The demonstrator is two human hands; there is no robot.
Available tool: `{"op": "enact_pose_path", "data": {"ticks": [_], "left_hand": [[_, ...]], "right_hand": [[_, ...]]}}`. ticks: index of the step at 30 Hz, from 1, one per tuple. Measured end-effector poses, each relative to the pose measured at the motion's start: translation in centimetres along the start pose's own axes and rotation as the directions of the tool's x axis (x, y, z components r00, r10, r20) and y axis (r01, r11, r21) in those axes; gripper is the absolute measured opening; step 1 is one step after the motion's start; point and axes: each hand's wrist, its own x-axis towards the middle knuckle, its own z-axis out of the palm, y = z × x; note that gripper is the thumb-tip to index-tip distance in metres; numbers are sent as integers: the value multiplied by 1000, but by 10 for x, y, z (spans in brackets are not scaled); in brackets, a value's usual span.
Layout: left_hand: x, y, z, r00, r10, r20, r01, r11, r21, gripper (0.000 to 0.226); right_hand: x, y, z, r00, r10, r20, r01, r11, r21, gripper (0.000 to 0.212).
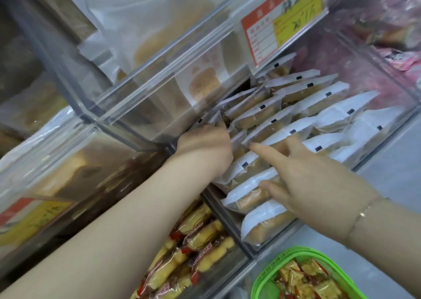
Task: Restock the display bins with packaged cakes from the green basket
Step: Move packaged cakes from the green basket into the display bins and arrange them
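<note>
A clear display bin (271,247) at centre right holds several rows of white-and-clear packaged cakes (268,114). My left hand (205,146) reaches into the bin's left end, fingers tucked among the packets under the upper bin's edge; its fingertips are hidden. My right hand (303,173) lies on the nearer packets with fingers spread and the index finger stretched out, touching a packet's edge. The green basket (303,256) sits at the bottom right with red-and-yellow wrapped snacks inside.
A clear upper bin (145,75) with bagged round cakes hangs over the left end. A red and yellow price tag (280,23) is clipped above. A lower bin of yellow stick snacks (196,237) lies under my left forearm. Pink packets (398,55) fill the right bin.
</note>
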Motion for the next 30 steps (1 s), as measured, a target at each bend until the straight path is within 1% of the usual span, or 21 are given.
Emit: {"op": "enact_pose_path", "data": {"ticks": [2,3,5,7,9,10,13,15,17,18,19,20,21,22,24,25,27,28,30], "left_hand": [[6,-3,-3,1000,12,26,-11,999,-35,12],[8,-4,-4,1000,17,22,-17,999,-28,11],[8,-2,-5,1000,20,12,-21,999,25,18],[3,2,1,999,-22,34,19,995,99,28],[-1,6,9,993,-97,64,86,984,157,38],[-2,7,11,991,-117,60,106,980,170,39],[0,10,9,991,-135,14,132,981,144,38],[-2,13,5,992,-111,-64,120,981,153,44],[-14,10,2,982,-29,-188,57,988,145,44],[-23,7,2,967,48,-251,-22,994,105,39],[-33,3,3,942,143,-303,-131,990,57,33],[-44,0,2,917,233,-324,-241,970,14,31],[-55,-1,1,903,304,-305,-326,945,-23,35],[-64,-1,1,899,353,-260,-376,925,-46,41],[-73,0,5,900,399,-177,-405,914,2,51],[-75,-1,11,900,407,-159,-405,913,46,47],[-75,-5,22,891,415,-186,-407,910,81,27],[-76,-8,26,886,416,-205,-410,909,76,18],[-76,-10,30,887,403,-224,-399,915,62,6]], "right_hand": [[11,-2,-3,998,28,54,-26,999,-39,49],[16,-3,-4,995,46,92,-43,998,-44,48],[23,-6,-4,983,47,179,-36,997,-61,46],[27,-10,1,972,-14,233,43,992,-120,47],[28,-11,7,970,-68,234,110,979,-169,45],[30,-10,9,972,-79,221,120,976,-180,44],[36,-6,9,988,-62,141,85,982,-169,43],[37,-1,8,992,-71,105,81,992,-100,44],[28,5,2,988,-109,109,105,994,42,46],[21,9,-3,986,-128,102,116,986,118,47],[13,12,-7,986,-147,84,131,977,171,48],[5,16,-12,984,-164,71,148,970,191,48],[-2,18,-16,982,-173,82,155,970,187,46],[-8,19,-19,980,-168,111,147,974,172,44],[-16,16,-19,972,-154,175,135,984,119,40],[-18,15,-18,970,-155,187,145,987,64,40],[-20,14,-15,967,-168,192,179,983,-41,41],[-20,15,-15,968,-164,190,177,983,-53,39],[-20,17,-19,974,-124,189,126,992,3,34]]}}
